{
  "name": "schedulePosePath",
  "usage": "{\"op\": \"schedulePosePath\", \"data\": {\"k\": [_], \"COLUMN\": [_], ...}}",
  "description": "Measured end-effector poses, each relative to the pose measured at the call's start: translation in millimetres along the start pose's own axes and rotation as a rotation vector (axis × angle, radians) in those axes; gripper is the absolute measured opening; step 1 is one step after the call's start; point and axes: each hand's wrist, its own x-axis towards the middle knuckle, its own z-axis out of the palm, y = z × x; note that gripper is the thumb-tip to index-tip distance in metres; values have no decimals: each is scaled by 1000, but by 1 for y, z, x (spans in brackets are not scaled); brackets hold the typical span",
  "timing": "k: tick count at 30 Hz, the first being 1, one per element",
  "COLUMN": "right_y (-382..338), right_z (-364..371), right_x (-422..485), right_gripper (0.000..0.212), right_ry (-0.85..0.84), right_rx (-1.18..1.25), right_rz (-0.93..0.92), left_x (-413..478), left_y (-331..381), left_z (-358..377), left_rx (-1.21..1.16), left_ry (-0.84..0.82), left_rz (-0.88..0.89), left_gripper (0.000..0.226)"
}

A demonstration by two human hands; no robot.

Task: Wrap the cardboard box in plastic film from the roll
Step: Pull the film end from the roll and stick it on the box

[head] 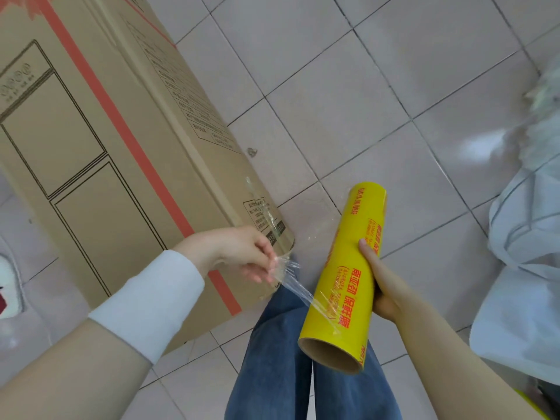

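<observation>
Head view: cardboard box (100, 153) stands on the tiled floor (378, 110), closed, contents not visible. Left hand (242, 253) fingers pinch the plastic film (298, 287) at the box's near corner. Right hand (383, 280) grips the yellow roll (348, 274), its hollow core empty.

Left hand (245, 256) pinched shut, right hand (383, 283) clasped, both forearms outstretched.

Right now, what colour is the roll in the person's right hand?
Yellow with red lettering, on the roll; the head view shows it.
</observation>
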Motion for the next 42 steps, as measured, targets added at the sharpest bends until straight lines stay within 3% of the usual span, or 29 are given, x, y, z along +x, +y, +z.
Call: {"op": "schedulePosePath", "data": {"k": [5, 13, 17, 19, 21, 23, 27, 30, 33, 38, 42], "right_y": [0, 14, 30, 39, 46, 51, 58, 59, 59, 59, 61], "right_z": [0, 26, 37, 41, 45, 49, 53, 54, 54, 56, 58], "right_x": [6, 55, 80, 87, 92, 95, 100, 101, 101, 103, 105], "right_gripper": [70, 105, 96, 102, 103, 100, 102, 106, 106, 108, 106], "right_ry": [29, 147, 219, 231, 242, 251, 284, 303, 302, 282, 272], "right_rx": [74, -34, -22, -29, -37, -41, -59, -62, -69, -66, -66], "right_rz": [-22, -42, -11, 13, 32, 40, 26, 26, 18, -5, -16], "left_x": [-1, 27, 33, 32, 26, 24, 21, 26, 44, 70, 79], "left_y": [4, -9, -21, -25, -27, -28, -23, -18, -13, 6, 17], "left_z": [7, -5, -6, -4, 1, 5, -7, -23, -26, -1, 12], "left_rx": [-133, 144, 282, 479, 904, 1172, 1440, 1607, 1643, 1874, 1785], "left_ry": [144, 325, 427, 465, 483, 498, 413, 403, 336, 178, 74], "left_rz": [-14, 12, 60, 115, 147, 193, 282, 560, 666, 502, 395], "left_gripper": [10, 15, 12, 25, 33, 37, 32, 21, 52, 50, 58]}}
